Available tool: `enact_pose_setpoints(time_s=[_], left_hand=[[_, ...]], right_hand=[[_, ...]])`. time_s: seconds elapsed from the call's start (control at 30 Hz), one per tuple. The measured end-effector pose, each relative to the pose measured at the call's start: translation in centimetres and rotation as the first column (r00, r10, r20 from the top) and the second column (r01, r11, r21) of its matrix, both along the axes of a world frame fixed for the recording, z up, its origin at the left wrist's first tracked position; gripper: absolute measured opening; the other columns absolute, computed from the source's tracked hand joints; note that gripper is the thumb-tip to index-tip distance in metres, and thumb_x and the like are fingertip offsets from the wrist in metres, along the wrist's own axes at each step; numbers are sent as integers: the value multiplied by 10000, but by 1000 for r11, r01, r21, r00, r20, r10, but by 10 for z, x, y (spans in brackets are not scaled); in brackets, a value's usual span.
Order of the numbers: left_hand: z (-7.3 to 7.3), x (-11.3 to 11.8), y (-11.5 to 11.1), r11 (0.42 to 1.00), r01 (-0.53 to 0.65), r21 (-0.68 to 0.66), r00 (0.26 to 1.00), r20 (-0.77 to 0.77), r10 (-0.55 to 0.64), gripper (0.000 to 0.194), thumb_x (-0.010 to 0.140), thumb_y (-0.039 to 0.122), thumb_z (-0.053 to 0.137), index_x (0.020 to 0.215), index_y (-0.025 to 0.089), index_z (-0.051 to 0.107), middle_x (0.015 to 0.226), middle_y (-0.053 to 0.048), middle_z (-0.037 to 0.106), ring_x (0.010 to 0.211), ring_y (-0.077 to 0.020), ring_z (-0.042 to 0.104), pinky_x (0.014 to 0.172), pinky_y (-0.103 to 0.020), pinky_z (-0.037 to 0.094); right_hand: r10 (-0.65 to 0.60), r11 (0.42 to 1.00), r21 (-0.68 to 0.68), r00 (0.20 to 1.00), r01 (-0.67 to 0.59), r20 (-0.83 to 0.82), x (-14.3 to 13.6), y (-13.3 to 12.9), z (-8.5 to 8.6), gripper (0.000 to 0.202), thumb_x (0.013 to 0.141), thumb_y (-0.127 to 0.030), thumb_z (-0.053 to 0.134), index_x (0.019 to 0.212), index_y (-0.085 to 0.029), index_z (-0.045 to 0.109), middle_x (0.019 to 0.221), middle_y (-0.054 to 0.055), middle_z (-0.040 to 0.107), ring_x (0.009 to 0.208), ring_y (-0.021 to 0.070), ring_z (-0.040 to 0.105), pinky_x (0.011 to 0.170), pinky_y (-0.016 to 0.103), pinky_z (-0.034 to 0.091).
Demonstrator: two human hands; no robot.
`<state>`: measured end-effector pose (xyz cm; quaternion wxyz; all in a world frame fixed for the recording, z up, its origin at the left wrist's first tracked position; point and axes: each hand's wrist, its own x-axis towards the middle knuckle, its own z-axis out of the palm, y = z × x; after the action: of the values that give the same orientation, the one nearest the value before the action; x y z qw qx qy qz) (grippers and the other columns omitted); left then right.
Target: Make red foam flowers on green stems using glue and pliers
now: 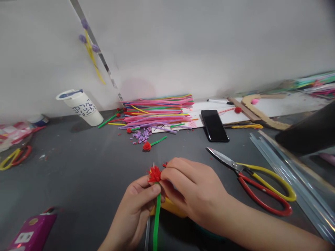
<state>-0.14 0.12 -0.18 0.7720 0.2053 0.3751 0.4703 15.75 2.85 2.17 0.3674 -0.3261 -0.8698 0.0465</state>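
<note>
Pinching a fuzzy, spiky red flower with a green stem (155,174), your left hand (138,204) is apparently steadying it for your right hand (199,188), curling against it, grip unclear.

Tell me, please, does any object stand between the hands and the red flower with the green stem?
Nothing visible does. The left hand pinches the red flower just below its head, and the right hand is at its right edge. The large scissors lie apart, to the right.
</note>
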Motion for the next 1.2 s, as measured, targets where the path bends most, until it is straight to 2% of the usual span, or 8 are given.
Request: enact_pose_setpoints(time_s=[0.27, 0.33, 0.43, 0.5, 0.63, 0.73, 1.0, 1.2], left_hand=[[2, 0, -2, 1000, -28, 1, 999, -30, 28, 71, 741, 185, 783, 809, 167, 793, 636, -8, 697, 618, -131, 621, 690, -244, 498], [3, -1, -1, 997, -61, 39, 994, -83, 64, 114, 712, 214, 818, 822, 190, 800, 646, -5, 703, 630, -136, 628, 701, -245, 503], [3, -5, 0, 968, -154, 197, 952, -234, 199, 145, 656, 292, 869, 774, 232, 810, 651, 6, 706, 645, -139, 626, 687, -229, 506], [3, -7, -1, 925, -195, 326, 902, -312, 299, 136, 630, 329, 882, 717, 251, 814, 656, 12, 702, 662, -136, 610, 670, -204, 492], [6, -6, -4, 839, -225, 496, 791, -409, 454, 131, 625, 367, 876, 730, 305, 827, 670, 19, 687, 674, -146, 574, 656, -201, 463], [8, -1, -6, 817, -237, 526, 745, -442, 500, 135, 623, 395, 870, 685, 289, 814, 662, 9, 664, 662, -163, 552, 634, -223, 448], [8, 2, -7, 766, -218, 605, 697, -454, 556, 112, 624, 347, 875, 720, 313, 828, 681, -2, 655, 651, -181, 523, 620, -248, 431], [4, -1, -9, 657, -149, 739, 615, -451, 647, 26, 689, 321, 836, 680, 311, 814, 697, -29, 685, 678, -212, 545, 656, -285, 440]], right_hand=[[26, 997, -66, 998, -30, -58, 2, 0, 3, 195, 944, -139, 456, 820, -160, 605, 780, 35, 600, 662, 143, 494, 584, 263, 391], [23, 966, -249, 980, -73, -199, 3, -1, 9, 113, 882, -128, 508, 825, -172, 595, 794, 12, 587, 673, 121, 501, 601, 241, 397], [-102, 774, -602, 900, -196, -424, 4, 1, 19, 62, 784, -147, 551, 750, -188, 584, 744, -15, 545, 641, 107, 478, 584, 234, 379], [-169, 631, -732, 877, -255, -450, 3, 3, 23, 63, 774, -195, 554, 722, -185, 588, 708, -15, 540, 617, 107, 476, 556, 234, 374], [-202, 327, -862, 862, -388, -465, 1, 7, 23, 206, 773, -363, 568, 769, -167, 633, 626, -28, 524, 502, 88, 445, 468, 221, 375], [-252, 190, -873, 837, -449, -485, 1, 7, 21, 231, 732, -387, 604, 786, -168, 655, 590, -45, 499, 490, 77, 430, 472, 210, 385], [-315, 109, -866, 809, -488, -496, -1, 6, 26, 155, 655, -301, 622, 718, -166, 665, 550, -54, 523, 453, 50, 414, 442, 182, 346], [-316, 180, -865, 805, -468, -502, 1, 9, 20, 144, 721, -321, 636, 725, -177, 639, 568, -52, 513, 465, 64, 430, 441, 186, 356]])
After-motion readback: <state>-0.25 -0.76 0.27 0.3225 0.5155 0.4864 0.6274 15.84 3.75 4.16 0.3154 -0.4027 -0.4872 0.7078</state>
